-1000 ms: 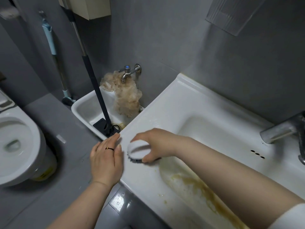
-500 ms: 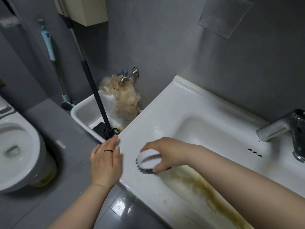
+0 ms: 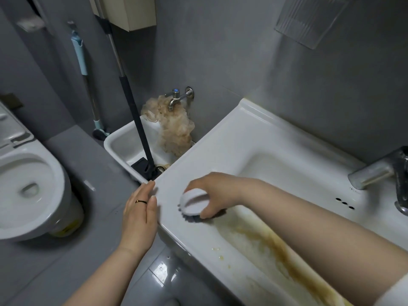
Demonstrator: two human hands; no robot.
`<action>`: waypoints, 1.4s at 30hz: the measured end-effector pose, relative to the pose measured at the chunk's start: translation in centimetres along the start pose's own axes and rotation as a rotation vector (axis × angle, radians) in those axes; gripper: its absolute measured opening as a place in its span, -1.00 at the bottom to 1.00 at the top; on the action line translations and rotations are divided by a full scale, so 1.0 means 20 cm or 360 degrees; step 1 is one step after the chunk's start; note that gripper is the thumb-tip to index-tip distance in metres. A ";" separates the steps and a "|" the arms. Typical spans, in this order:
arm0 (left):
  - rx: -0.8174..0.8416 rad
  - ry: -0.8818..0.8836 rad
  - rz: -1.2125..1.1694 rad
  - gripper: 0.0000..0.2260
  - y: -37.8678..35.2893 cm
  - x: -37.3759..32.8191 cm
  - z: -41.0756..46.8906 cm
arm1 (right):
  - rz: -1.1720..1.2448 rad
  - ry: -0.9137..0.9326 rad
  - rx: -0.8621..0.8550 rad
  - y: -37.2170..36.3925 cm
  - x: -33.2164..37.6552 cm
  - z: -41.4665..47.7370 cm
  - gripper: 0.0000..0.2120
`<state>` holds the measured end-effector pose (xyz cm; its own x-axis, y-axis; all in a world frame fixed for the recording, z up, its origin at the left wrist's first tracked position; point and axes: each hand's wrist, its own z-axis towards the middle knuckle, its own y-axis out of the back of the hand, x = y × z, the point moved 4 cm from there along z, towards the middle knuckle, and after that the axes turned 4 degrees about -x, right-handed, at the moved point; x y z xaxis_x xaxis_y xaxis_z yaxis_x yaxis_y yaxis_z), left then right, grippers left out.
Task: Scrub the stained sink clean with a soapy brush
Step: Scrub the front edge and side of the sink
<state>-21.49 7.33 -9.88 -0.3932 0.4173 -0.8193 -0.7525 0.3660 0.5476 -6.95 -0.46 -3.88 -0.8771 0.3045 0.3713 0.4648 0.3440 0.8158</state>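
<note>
A white sink fills the right half of the view, with a brown stain running along its near inner wall. My right hand is closed over a round white brush with dark bristles, pressed onto the sink's left rim where the stain starts. My left hand lies flat with fingers together against the sink's outer left edge, holding nothing and wearing a ring.
A chrome faucet stands at the sink's right. A low mop basin with a black-handled mop, a wall tap and a brownish rag sits behind. A toilet is at the left.
My right hand has slid the brush rightward along the rim, toward the stained basin. My left hand has stayed on the sink's edge.
</note>
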 end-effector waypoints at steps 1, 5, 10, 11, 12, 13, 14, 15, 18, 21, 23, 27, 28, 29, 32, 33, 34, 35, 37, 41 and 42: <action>-0.0005 -0.0009 0.0005 -0.34 0.00 0.00 -0.01 | 0.0027 -0.0056 0.0001 0.02 -0.04 -0.02 -0.47; -0.0027 -0.0021 0.0058 -0.35 -0.01 0.00 -0.03 | 0.0134 -0.0167 -0.0363 0.08 -0.06 0.05 -0.45; -0.0005 -0.0038 0.0177 -0.35 -0.02 0.02 -0.03 | -0.0020 0.0124 -0.0144 -0.06 0.09 0.03 -0.43; -0.0004 -0.0051 0.0201 -0.35 -0.02 0.01 -0.03 | -0.0034 0.0132 -0.0066 -0.09 0.08 -0.01 -0.43; 0.0001 -0.0060 0.0223 -0.35 -0.02 0.01 -0.04 | -0.0030 0.0124 -0.0006 -0.11 0.05 -0.06 -0.43; 0.0003 -0.0065 0.0245 -0.36 -0.03 0.01 -0.05 | -0.0015 0.0105 0.0033 -0.11 0.02 -0.10 -0.44; 0.0003 -0.0070 0.0266 -0.37 -0.03 0.01 -0.05 | 0.0007 0.0072 0.0035 -0.11 0.00 -0.13 -0.45; 0.0008 -0.0078 0.0290 -0.39 -0.03 0.01 -0.06 | 0.0044 0.0033 -0.0014 -0.10 -0.02 -0.14 -0.45; 0.0039 -0.0101 0.0349 -0.50 -0.05 0.01 -0.07 | 0.0205 -0.0017 -0.0287 -0.06 -0.01 -0.10 -0.44; 0.0070 -0.0129 0.0375 -0.53 -0.05 0.01 -0.07 | 0.0112 0.0093 -0.0192 -0.12 0.06 -0.09 -0.42; 0.0071 -0.0139 0.0381 -0.53 -0.05 0.00 -0.07 | 0.0072 0.0095 -0.0045 -0.16 0.04 -0.17 -0.41; 0.0040 -0.0161 0.0395 -0.46 -0.06 -0.04 -0.09 | 0.0160 -0.0088 0.0083 -0.21 -0.09 -0.35 -0.44; 0.0046 -0.0175 0.0407 -0.43 -0.07 -0.05 -0.10 | 0.0225 -0.0129 0.0047 -0.21 -0.12 -0.37 -0.46; 0.0041 -0.0184 0.0415 -0.41 -0.08 -0.06 -0.10 | 0.0306 -0.0158 -0.0025 -0.21 -0.13 -0.37 -0.46; 0.0013 -0.0155 0.0423 -0.49 -0.12 -0.13 -0.12 | 0.0527 -0.0170 -0.0254 -0.21 -0.13 -0.34 -0.44; 0.0004 -0.0154 0.0415 -0.50 -0.13 -0.15 -0.13 | 0.0535 -0.0145 -0.0264 -0.21 -0.12 -0.33 -0.43; -0.0003 -0.0165 0.0406 -0.49 -0.15 -0.17 -0.13 | 0.0511 -0.0115 -0.0231 -0.22 -0.12 -0.35 -0.43; 0.0000 -0.0172 0.0401 -0.50 -0.16 -0.18 -0.13 | 0.0477 -0.0100 -0.0156 -0.24 -0.13 -0.38 -0.43; -0.0008 -0.0143 0.0414 -0.50 -0.18 -0.21 -0.13 | 0.0457 -0.0122 0.0018 -0.27 -0.18 -0.46 -0.46; -0.0108 -0.0047 0.0500 -0.65 -0.20 -0.23 -0.12 | 0.0674 -0.0270 -0.0024 -0.29 -0.30 -0.52 -0.51; -0.0121 -0.0024 0.0518 -0.68 -0.21 -0.22 -0.11 | 0.0772 -0.0288 -0.0126 -0.28 -0.31 -0.49 -0.52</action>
<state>-17.83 2.16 -8.94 -0.6120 0.5144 -0.6006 -0.6262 0.1486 0.7654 -5.36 -13.02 -6.40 -0.5251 0.5632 0.6380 0.7958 0.0592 0.6027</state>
